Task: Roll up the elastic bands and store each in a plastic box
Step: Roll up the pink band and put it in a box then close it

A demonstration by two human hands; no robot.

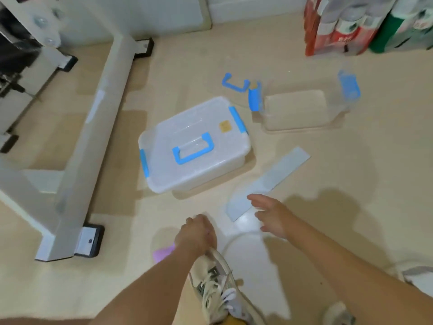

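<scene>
Head view, looking down at a pale floor [351, 172]. The right grip [269, 214] is open, fingers spread, hovering just over the near end of a grey-blue elastic band [274, 179] that lies flat and stretches away from it. The band looks thin, light and floppy. It would probably be best pinched at this near end and rolled tightly, as it may spring loose. The left grip [198, 233] is curled, but whether it holds anything cannot be told. A purple scrap [162, 253] beside its wrist may be a second band. There are two clear plastic boxes: a closed box [199, 181] just beyond the left grip, and an open box [304, 126] far beyond the right. One loose lid [234, 84] lies beside the open box.
</scene>
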